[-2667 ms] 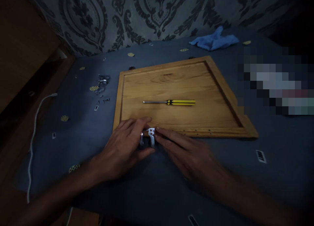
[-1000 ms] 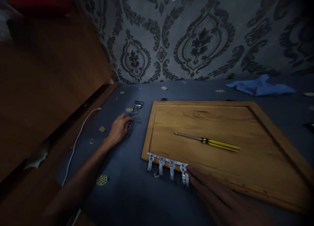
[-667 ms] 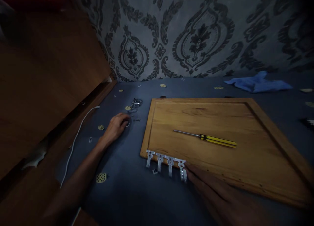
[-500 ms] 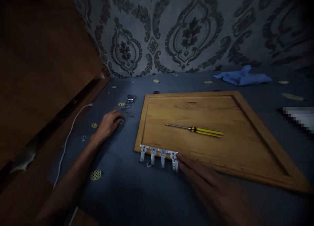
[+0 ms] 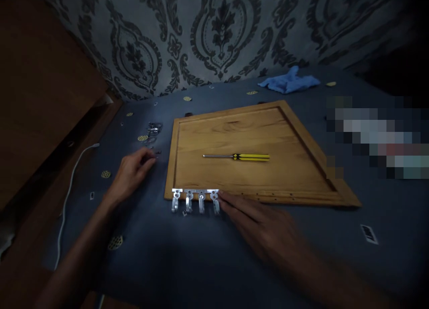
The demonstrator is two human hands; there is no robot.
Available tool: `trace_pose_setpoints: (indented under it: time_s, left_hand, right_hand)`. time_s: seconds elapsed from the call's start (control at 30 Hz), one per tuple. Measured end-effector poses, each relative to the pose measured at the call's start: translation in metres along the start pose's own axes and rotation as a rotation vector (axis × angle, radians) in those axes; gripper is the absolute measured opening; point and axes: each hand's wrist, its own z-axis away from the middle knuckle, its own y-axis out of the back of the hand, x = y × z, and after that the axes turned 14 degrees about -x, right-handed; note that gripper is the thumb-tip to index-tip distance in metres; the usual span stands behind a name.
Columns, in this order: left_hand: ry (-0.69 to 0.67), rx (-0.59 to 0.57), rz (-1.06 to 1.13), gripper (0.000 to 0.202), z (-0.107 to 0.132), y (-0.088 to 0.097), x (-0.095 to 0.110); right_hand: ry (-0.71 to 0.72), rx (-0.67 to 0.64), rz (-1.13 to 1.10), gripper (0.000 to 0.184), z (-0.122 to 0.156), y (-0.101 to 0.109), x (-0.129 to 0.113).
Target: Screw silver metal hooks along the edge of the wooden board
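My left hand (image 5: 130,171) rests low over the dark cloth, left of a framed wooden board (image 5: 228,134). Its fingers are curled, thumb and forefinger close together, beside small screws (image 5: 157,152); whatever they pinch is too small to make out. A metal hook rack (image 5: 195,193) with several hooks lies along the board's near edge, its hooks hanging over the side. My right hand (image 5: 259,224) grips the rack's right end with the fingertips, holding it against the board. A screwdriver (image 5: 236,157) with a yellow and black handle lies across the board.
Loose metal hardware (image 5: 154,129) lies beyond my left hand. A blue cloth (image 5: 290,81) is crumpled by the patterned wall (image 5: 181,27). A white cable (image 5: 69,197) runs along the left, near a wooden panel (image 5: 50,76). A blurred-out item sits at right.
The view has turned to the right, so everything sits further left. My left hand has come nearer the small screws. My right hand stays at the rack's end.
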Motion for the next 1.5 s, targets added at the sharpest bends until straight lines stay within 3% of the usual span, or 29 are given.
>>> trace_pose_setpoints:
  time_s: [0.17,0.33,0.6,0.87,1.13,1.5]
  left_hand:
    - [-0.301,-0.200,0.063,0.016,-0.005,-0.013,0.057]
    - [-0.467,-0.321,-0.032,0.017,-0.020,-0.026,0.083]
    - [-0.492,-0.306,-0.010,0.013,-0.034,-0.036,0.083]
    - [-0.518,-0.223,0.050,0.008,-0.002,-0.026,0.094]
    - [-0.523,-0.221,-0.082,0.062,0.026,-0.043,0.101]
    - [-0.503,-0.183,-0.026,0.075,0.027,-0.055,0.095]
  right_hand:
    - [0.000,0.014,-0.003,0.042,-0.001,0.002,-0.001]
    - [0.000,-0.004,-0.009,0.043,0.001,0.000,-0.001]
    - [-0.023,-0.017,0.000,0.045,0.001,-0.001,-0.003]
    - [-0.024,-0.042,-0.022,0.045,0.004,-0.001,-0.002]
    - [-0.006,-0.028,-0.049,0.038,0.005,-0.002,-0.002]
    - [-0.004,-0.009,-0.049,0.036,0.002,0.000,-0.004]
